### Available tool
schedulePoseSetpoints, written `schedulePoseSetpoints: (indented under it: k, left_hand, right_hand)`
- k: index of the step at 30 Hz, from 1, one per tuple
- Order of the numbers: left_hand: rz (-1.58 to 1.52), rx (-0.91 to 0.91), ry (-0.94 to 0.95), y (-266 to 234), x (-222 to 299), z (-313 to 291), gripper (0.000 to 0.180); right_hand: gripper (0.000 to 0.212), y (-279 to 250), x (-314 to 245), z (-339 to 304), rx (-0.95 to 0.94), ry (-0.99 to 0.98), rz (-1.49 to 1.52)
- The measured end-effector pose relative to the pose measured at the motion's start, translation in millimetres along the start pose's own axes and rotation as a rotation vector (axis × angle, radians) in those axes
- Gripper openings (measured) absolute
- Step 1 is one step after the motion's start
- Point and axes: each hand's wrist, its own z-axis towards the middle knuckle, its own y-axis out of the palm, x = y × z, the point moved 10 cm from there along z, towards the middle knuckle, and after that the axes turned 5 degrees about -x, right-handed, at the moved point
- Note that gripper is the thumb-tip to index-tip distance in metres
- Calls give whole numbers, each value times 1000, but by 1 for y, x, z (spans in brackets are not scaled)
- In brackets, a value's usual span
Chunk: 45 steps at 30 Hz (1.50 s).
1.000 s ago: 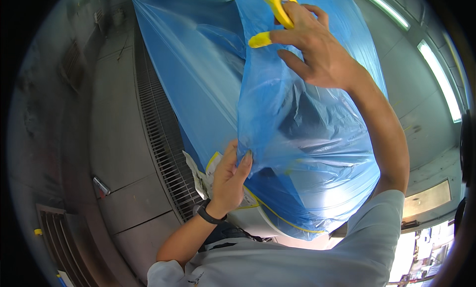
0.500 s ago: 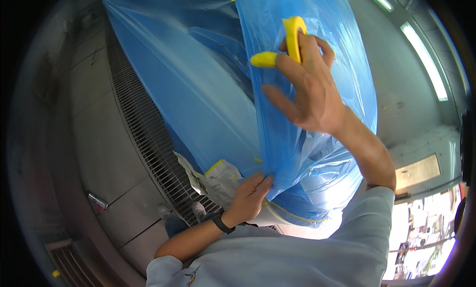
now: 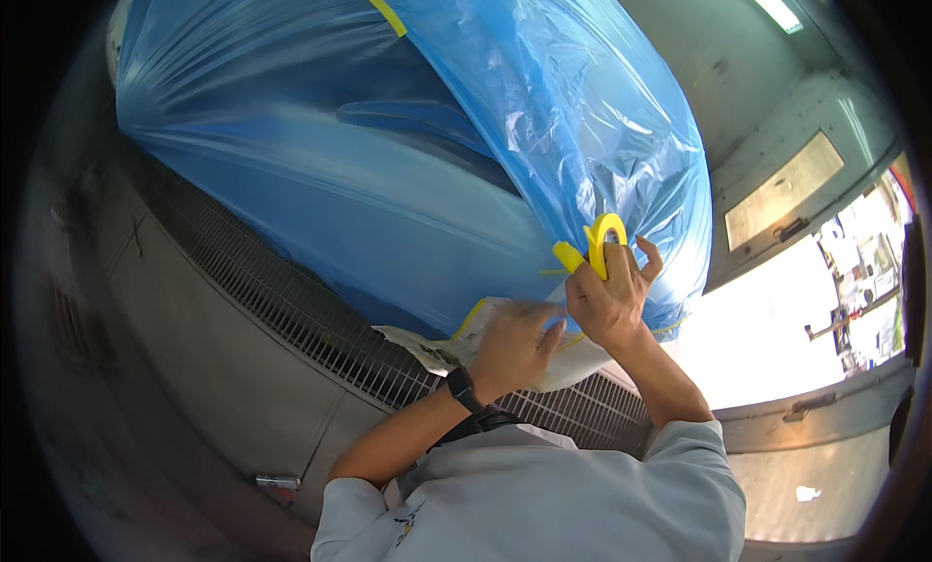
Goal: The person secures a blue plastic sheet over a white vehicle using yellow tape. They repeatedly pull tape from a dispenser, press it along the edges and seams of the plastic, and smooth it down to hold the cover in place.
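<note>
Looking down, we see a big blue sheet (image 3: 320,203) of thin plastic over something large in front of us. A long fold in it slants from the top down to the right, toward our right hand (image 3: 614,298). That hand is gripping a yellow tape roll (image 3: 597,253), near the lower right part of the sheet. The roll is up on its edge, so it looks like a tall, thin ring, and its long way runs mostly up and down. One yellow-covered fingertip (image 3: 567,257) points up and to the left. Our left hand (image 3: 519,353) is just beside the right one. Its fingers are blurry, so we cannot tell if they hold anything. It is in front of some crinkled paper (image 3: 417,349), which has a corner poking out to the left. A yellow strip (image 3: 381,7) on the sheet, high up, slants down to the right. A can (image 3: 278,482) lies sideways on the floor (image 3: 218,387).
</note>
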Motion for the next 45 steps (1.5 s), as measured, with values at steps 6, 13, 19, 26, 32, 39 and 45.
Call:
schedulePoseSetpoints:
  k: [6, 13, 19, 26, 32, 39, 45]
  left_hand:
    - [810, 397, 283, -148, 6, 79, 63]
    - [909, -138, 300, -53, -33, 72, 77]
    - [925, -279, 710, -66, -3, 30, 61]
    - [958, 301, 618, -159, 15, 166, 79]
    - [787, -282, 597, -29, -19, 100, 92]
    - [246, -875, 340, 35, -19, 46, 28]
    - [273, -447, 456, -139, 21, 61, 21]
  right_hand:
    - [15, -15, -5, -28, 56, 15, -72]
    - [19, 2, -8, -54, 152, -119, 38]
    - [16, 16, -5, -75, 186, -161, 97]
    - [15, 20, -4, -79, 116, -200, 83]
    - [11, -19, -6, -67, 141, -9, 200]
    - [32, -14, -20, 5, -30, 291, 250]
    - [21, -6, -57, 47, -13, 200, 315]
